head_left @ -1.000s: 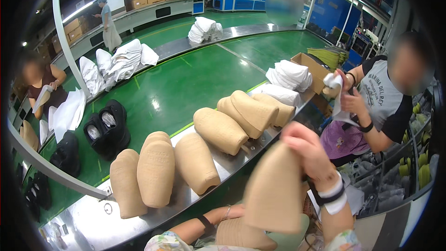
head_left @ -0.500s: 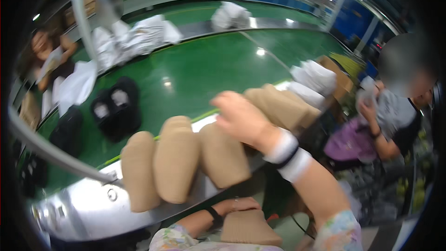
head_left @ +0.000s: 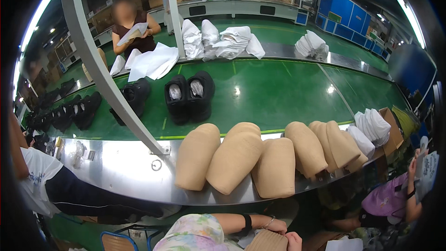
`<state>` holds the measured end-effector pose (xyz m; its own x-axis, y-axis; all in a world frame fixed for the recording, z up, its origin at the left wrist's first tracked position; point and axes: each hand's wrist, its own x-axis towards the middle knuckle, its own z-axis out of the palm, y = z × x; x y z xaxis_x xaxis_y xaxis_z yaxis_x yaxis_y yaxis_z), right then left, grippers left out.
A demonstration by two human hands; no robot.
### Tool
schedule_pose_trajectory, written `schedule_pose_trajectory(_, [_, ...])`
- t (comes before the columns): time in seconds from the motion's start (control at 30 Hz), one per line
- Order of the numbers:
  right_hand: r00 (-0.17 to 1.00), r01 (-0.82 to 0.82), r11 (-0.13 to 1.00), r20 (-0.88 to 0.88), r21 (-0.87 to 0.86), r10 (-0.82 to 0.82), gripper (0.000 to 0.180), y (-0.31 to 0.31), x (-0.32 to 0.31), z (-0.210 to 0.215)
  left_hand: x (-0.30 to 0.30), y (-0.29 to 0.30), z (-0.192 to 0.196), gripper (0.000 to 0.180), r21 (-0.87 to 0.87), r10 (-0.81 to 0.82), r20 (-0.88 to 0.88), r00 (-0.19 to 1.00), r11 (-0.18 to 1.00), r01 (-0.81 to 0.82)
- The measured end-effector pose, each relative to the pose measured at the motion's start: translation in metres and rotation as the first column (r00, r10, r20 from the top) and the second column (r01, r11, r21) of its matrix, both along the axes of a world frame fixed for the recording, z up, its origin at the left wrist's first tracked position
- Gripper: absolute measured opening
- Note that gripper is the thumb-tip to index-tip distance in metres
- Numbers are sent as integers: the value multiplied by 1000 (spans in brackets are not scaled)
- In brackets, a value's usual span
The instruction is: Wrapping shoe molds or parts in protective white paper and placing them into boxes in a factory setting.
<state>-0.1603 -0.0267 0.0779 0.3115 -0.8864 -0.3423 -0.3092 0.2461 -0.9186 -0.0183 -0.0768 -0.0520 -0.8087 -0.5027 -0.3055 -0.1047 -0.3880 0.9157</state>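
Low at the bottom edge is a tan, ridged stack of rounded paper-like pieces (head_left: 267,241), partly cut off by the frame. My left hand (head_left: 277,226), with a black band and a bracelet at its wrist, is closed at the stack's upper end. Against the right side of the same stack, my right hand (head_left: 294,241) shows bent fingers; its arm is out of sight. On the metal ledge in front of me stand several similar tan stacks, among them a broad one (head_left: 234,158), a shorter one (head_left: 275,167) and one farther right (head_left: 305,148).
Beyond the metal ledge (head_left: 121,158) runs a green conveyor belt (head_left: 274,90) carrying black shoes (head_left: 189,95). White paper stacks (head_left: 234,42) line its far side, near a person (head_left: 134,30). White bundles (head_left: 373,125) and a carton (head_left: 391,132) stand right; other people work at both sides.
My right hand has come back from the tan stacks on the ledge to the stack by my left hand. The view has swung left and steadied.
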Motion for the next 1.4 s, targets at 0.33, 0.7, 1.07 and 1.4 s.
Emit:
schedule_pose_trajectory(0.33, [910,326,939,232,112,-343,16,19,-16,-32,2,6,80,31,57,-131,48,990,990,128])
schedule_pose_trajectory(0.7, [789,505,845,303,175,-534,16,40,-64,-12,6,12,68,22,115,-75,22,997,991,72])
schedule_pose_trajectory(1.07, [830,484,875,331,-30,-448,18,-62,-105,125,20,-1,39,24,-253,-116,-106,988,964,86])
schedule_pose_trajectory(1.4, [902,-431,797,-192,-423,386,25,-198,132,213,18,-13,41,27,273,-37,-30,999,961,44])
